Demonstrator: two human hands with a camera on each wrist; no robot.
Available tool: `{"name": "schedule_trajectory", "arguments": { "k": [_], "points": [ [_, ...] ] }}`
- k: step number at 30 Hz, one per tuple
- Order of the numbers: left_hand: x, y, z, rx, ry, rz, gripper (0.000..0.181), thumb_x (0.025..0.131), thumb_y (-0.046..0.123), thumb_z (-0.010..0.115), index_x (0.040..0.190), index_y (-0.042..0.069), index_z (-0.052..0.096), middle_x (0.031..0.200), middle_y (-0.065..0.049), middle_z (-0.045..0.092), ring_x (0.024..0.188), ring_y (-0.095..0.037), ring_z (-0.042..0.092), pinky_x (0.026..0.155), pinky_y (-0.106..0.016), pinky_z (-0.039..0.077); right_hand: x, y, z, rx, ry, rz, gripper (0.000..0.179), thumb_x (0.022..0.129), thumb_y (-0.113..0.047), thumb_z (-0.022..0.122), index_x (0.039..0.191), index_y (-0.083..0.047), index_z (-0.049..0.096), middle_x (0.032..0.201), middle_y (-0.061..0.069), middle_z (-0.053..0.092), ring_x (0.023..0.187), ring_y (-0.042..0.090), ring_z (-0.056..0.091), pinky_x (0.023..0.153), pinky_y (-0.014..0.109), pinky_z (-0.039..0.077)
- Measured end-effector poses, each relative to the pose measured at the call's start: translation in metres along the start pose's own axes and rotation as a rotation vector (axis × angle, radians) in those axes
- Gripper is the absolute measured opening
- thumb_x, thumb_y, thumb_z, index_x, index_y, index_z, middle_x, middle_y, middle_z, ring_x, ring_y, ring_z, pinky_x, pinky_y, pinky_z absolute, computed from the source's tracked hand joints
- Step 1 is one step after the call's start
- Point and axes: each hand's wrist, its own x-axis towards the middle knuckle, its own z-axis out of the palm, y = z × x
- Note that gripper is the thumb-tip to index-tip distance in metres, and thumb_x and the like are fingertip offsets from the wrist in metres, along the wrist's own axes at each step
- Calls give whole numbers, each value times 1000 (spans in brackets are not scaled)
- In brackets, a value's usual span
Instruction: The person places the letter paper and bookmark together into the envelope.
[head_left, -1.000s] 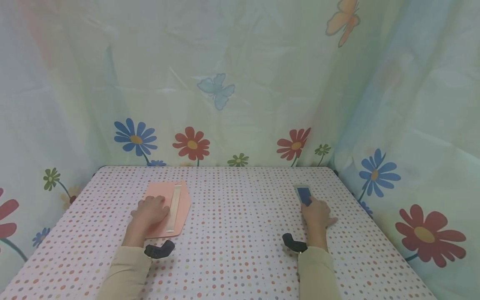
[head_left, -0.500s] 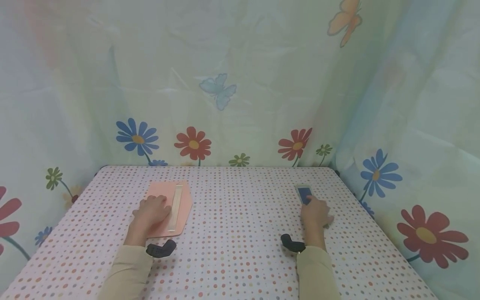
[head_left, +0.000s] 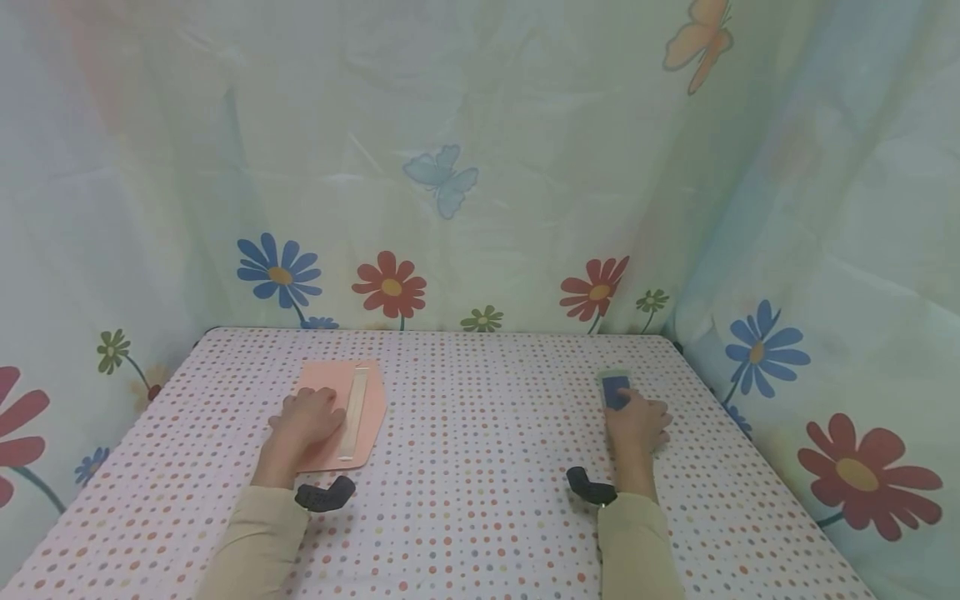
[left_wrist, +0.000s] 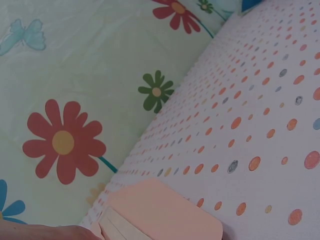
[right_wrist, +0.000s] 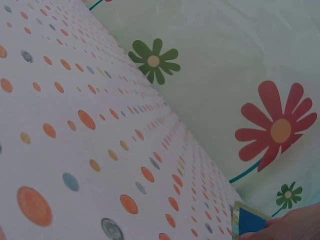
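Left hand (head_left: 306,421) rests on flat pink cut-cornered panel (head_left: 372,417) with pale strip (head_left: 355,412); right hand (head_left: 636,423) touches pale-edged blue rectangular object (head_left: 616,388). Grip unclear for both. Things well apart on white polka-dot tabletop (head_left: 465,483); neither appears lifted.

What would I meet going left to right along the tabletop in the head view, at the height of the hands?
Left hand → cream strip → bare right side of the pink panel → blue rectangular item with a pale border → right hand.
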Motion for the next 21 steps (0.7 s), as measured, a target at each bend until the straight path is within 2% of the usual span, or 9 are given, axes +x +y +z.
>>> {"name": "schedule_trajectory", "arguments": {
  "k": [5,12,21],
  "points": [
    [0,0,0,-2,2,1,51,92,29,47,137,5,45,136,-28,43,123,-51,36,95,-78,25,-4,-2,-7,3,-2,-63,47,88,-13,61,133,-3,49,127,37,39,120,53,37,97,62,36],
    [0,0,-1,-5,4,0,51,92,29,48,137,4,46,136,-28,42,122,-52,36,96,-78,25,-3,-3,-7,-2,-28,-76,47,89,-11,60,133,4,49,134,29,47,128,48,39,109,56,30],
    [2,0,-1,-3,1,-7,51,92,29,48,137,5,46,135,-28,43,122,-51,36,96,-77,26,-1,-4,-9,-3,-70,-61,40,90,-9,57,128,4,54,127,26,55,119,43,51,101,53,41]
  ]
}}
